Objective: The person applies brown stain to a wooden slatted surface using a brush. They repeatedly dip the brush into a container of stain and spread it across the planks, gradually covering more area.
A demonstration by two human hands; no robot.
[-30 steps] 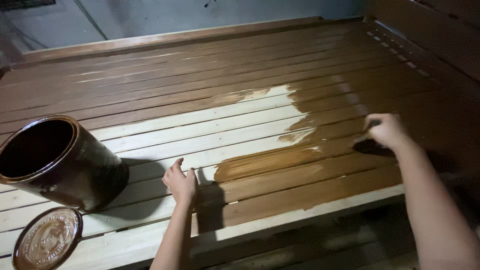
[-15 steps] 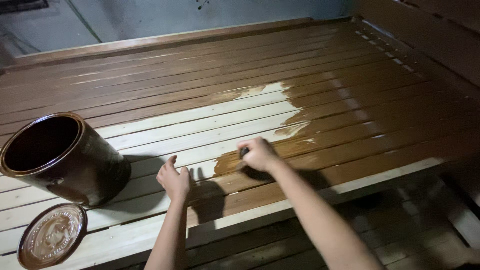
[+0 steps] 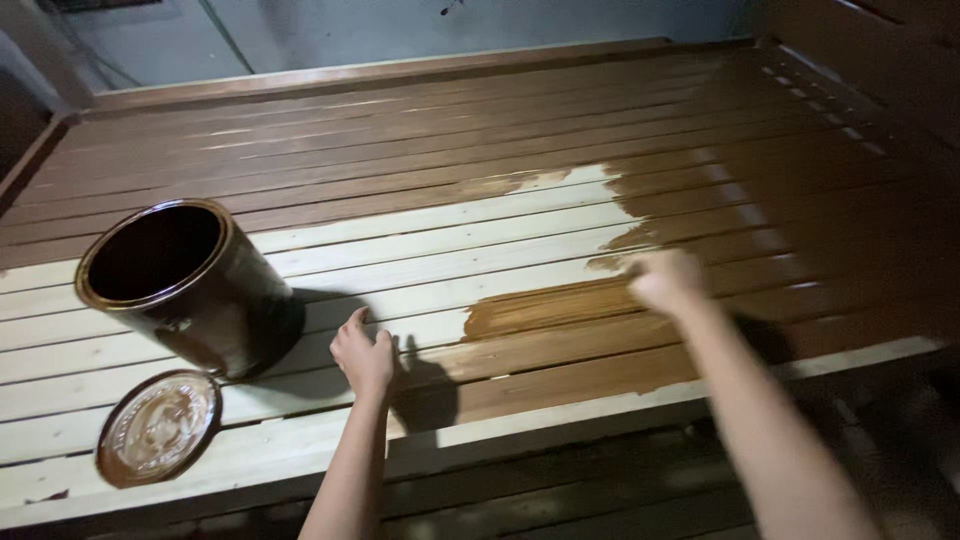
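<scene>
My left hand (image 3: 362,355) rests flat on a bare pale slat of the wooden slatted panel (image 3: 450,245), fingers apart, holding nothing. My right hand (image 3: 665,280) is blurred with motion over the wet brown stain patch (image 3: 560,310) near the panel's front; its fingers are curled, and the dark applicator seen under them earlier is hidden now. The far and right parts of the panel are dark brown stained wood (image 3: 400,150); the near left part is raw light wood.
An open dark stain can (image 3: 190,285) stands on the panel at the left, close to my left hand. Its round lid (image 3: 158,427) lies flat in front of it near the panel's front edge. A grey wall (image 3: 400,30) runs behind.
My right hand swept left from the panel's right side to the stain's edge, then back right to the middle. The left hand, can and lid stayed put.
</scene>
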